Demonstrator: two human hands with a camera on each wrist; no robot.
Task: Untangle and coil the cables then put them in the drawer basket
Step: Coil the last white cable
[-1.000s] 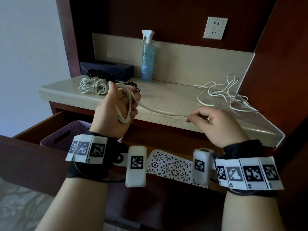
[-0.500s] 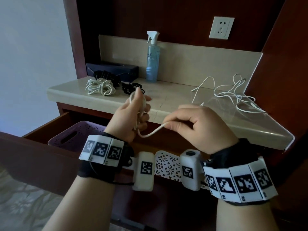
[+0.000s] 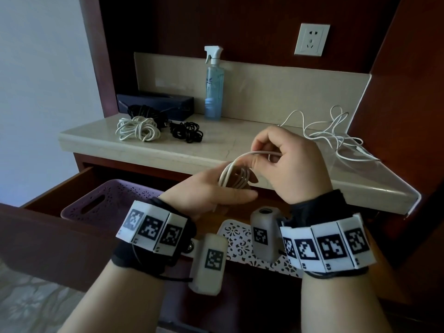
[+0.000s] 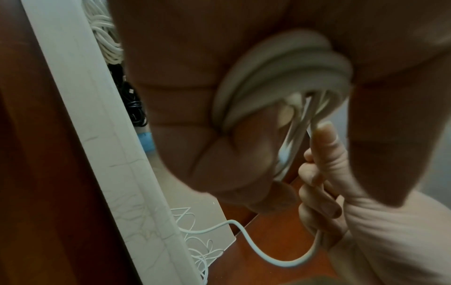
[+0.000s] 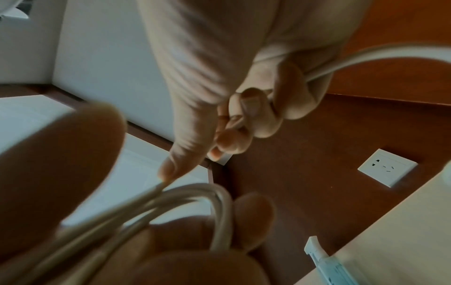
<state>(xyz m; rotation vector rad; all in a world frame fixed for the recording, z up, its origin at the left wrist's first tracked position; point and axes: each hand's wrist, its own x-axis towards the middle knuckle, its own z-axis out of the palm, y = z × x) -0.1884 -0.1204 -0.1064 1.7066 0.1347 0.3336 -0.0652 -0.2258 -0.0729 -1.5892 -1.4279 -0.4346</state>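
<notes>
Above pale veined stone counter [image 3: 216, 150] and perforated purple basket [image 3: 113, 200] in open wooden drawer: left hand [image 3: 211, 191] wrapped in smooth white cable [image 3: 236, 177] loops, right hand [image 3: 288, 162] pinching its free strand.

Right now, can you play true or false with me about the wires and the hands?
1. The left hand holds loops of white cable. True.
2. The right hand is empty. False: it pinches the same white cable, feeding it toward the loops.
3. A coiled white cable already lies in the purple basket. False: it lies on the countertop, beside a black cable bundle.
4. The drawer is pulled open. True.
5. The spray bottle lies on its side. False: it stands upright by the back wall.
</notes>
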